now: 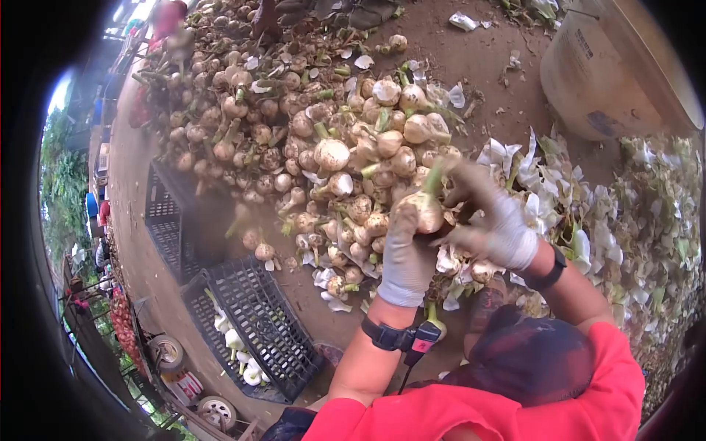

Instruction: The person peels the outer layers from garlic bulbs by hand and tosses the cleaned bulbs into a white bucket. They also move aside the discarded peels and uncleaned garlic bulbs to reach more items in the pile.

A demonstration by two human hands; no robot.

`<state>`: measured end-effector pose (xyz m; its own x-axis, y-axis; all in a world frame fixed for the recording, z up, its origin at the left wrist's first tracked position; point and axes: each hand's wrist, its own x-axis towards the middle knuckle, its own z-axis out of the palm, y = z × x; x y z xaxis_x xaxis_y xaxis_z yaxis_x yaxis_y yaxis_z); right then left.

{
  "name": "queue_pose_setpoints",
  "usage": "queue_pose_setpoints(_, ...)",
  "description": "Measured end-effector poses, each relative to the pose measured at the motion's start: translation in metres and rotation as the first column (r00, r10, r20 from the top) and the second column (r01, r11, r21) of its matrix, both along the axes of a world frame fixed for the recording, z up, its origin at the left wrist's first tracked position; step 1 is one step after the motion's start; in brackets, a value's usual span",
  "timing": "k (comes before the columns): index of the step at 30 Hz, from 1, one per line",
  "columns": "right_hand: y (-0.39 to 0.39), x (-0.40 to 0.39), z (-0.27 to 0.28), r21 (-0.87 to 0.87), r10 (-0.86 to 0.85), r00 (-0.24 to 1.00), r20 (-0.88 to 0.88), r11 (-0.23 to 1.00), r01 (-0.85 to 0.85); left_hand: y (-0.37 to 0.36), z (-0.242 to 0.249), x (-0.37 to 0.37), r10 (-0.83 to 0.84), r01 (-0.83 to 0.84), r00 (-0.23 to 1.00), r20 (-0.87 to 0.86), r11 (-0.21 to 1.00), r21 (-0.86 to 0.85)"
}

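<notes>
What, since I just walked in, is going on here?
A person in red holds a bulb in the gloved left hand; the blurred right hand is close beside it, contact unclear. A heap of bulbs lies ahead, loose peels to the right, and a black crate to the left holds some white bulbs.

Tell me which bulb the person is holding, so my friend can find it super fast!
Find the big heap of bulbs, then go to its lower right side, where the gloved left hand and right hand come close together. Look for the pale, round bulb in the left hand. Its green stalk points up, and its neighbours lie in the heap while it is held.
</notes>
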<state>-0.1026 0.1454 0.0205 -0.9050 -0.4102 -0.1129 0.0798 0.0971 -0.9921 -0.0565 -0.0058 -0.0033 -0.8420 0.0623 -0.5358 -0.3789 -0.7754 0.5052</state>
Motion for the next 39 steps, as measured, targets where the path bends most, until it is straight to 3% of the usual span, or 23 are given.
queue_pose_setpoints(1,0.007,0.003,0.011,-0.236,-0.142,0.937,0.320,0.946,0.224,-0.012,-0.015,0.012,0.005,0.003,0.997,-0.083,0.995,0.104)
queue_pose_setpoints(3,0.015,0.000,-0.001,-0.203,-0.248,0.868,0.430,0.910,0.361,-0.014,-0.010,0.022,0.015,-0.019,0.995,-0.102,0.999,-0.041)
queue_pose_setpoints(6,0.010,0.016,0.000,-0.189,-0.045,0.883,0.467,0.971,0.149,-0.008,0.006,0.030,0.003,-0.033,0.983,-0.185,0.987,-0.158)
queue_pose_setpoints(8,0.006,0.030,-0.004,-0.071,-0.077,0.948,0.308,0.992,0.104,-0.003,-0.001,0.039,-0.350,-0.092,0.821,-0.451,0.699,-0.710)
queue_pose_setpoints(9,0.010,0.032,-0.003,0.004,-0.059,0.966,0.252,0.998,0.060,-0.009,-0.003,0.042,-0.431,-0.045,0.833,-0.348,0.573,-0.818)
queue_pose_setpoints(13,0.011,0.047,-0.006,0.033,-0.015,0.970,0.243,0.999,0.007,-0.022,0.003,0.035,-0.730,-0.450,0.537,-0.422,0.175,-0.876)
queue_pose_setpoints(17,0.015,0.060,0.003,0.272,0.009,0.999,0.043,0.962,-0.021,-0.035,-0.006,0.048,-0.601,0.054,0.705,-0.376,0.574,-0.817)
queue_pose_setpoints(18,0.015,0.062,0.006,0.044,-0.022,0.960,0.279,0.999,0.010,-0.036,-0.001,0.046,-0.595,0.052,0.709,-0.377,0.578,-0.814)
queue_pose_setpoints(20,0.015,0.065,0.013,-0.355,0.083,0.728,0.680,0.907,0.227,-0.037,0.000,0.041,-0.478,0.511,0.822,-0.310,0.859,0.031)
queue_pose_setpoints(21,0.018,0.066,0.017,-0.353,0.176,0.737,0.652,0.931,0.090,-0.034,-0.002,0.040,-0.452,0.473,0.875,-0.171,0.728,0.496)
queue_pose_setpoints(24,0.023,0.074,-0.001,-0.652,0.331,0.684,0.650,0.706,0.279,-0.031,0.004,0.030,-0.541,0.581,0.809,-0.230,0.676,0.452)
queue_pose_setpoints(25,0.024,0.079,0.006,-0.483,0.066,0.675,0.735,0.749,0.453,-0.020,0.004,0.036,-0.414,0.415,0.908,-0.060,0.910,0.008)
queue_pose_setpoints(26,0.026,0.077,0.013,-0.382,-0.023,0.716,0.698,0.833,0.400,-0.017,0.004,0.041,-0.311,0.249,0.925,-0.216,0.929,-0.273)
queue_pose_setpoints(28,0.014,0.084,0.017,-0.081,-0.130,0.806,0.578,0.973,0.215,-0.010,0.017,0.036,-0.385,0.359,0.910,-0.154,0.918,-0.168)
queue_pose_setpoints(29,0.017,0.085,0.020,-0.156,-0.052,0.805,0.591,0.972,0.178,-0.006,-0.001,0.047,-0.369,0.331,0.902,-0.224,0.925,-0.188)
queue_pose_setpoints(30,0.019,0.085,0.012,-0.428,0.131,0.674,0.727,0.854,0.297,0.000,-0.021,0.058,-0.152,0.186,0.976,-0.156,0.954,0.235)
queue_pose_setpoints(32,0.025,0.086,-0.014,-0.607,0.267,0.580,0.770,0.589,0.534,0.007,0.003,0.049,-0.161,0.183,0.964,-0.210,0.979,0.091)
queue_pose_setpoints(33,0.027,0.080,-0.010,-0.565,0.245,0.584,0.774,0.684,0.461,0.006,0.011,0.054,-0.166,0.195,0.947,-0.276,0.977,0.082)
queue_pose_setpoints(34,0.016,0.079,0.009,-0.256,-0.079,0.751,0.655,0.912,0.319,0.006,0.007,0.060,-0.163,0.192,0.946,-0.279,0.978,0.079)
queue_pose_setpoints(35,0.010,0.085,0.003,-0.121,-0.046,0.960,0.277,0.989,0.082,0.007,-0.002,0.068,-0.197,0.207,0.936,-0.292,0.978,0.000)
queue_pose_setpoints(37,0.002,0.088,-0.015,0.352,0.265,0.898,-0.350,0.926,-0.136,0.005,0.003,0.071,-0.299,0.276,0.936,-0.185,0.951,-0.140)
queue_pose_setpoints(38,0.005,0.087,-0.018,0.345,0.273,0.897,-0.347,0.927,-0.149,0.006,0.000,0.063,-0.260,0.256,0.960,-0.107,0.965,-0.053)
queue_pose_setpoints(39,0.006,0.084,-0.011,0.058,0.205,0.961,0.187,0.974,-0.220,0.007,-0.003,0.054,-0.218,0.219,0.976,-0.023,0.975,0.032)
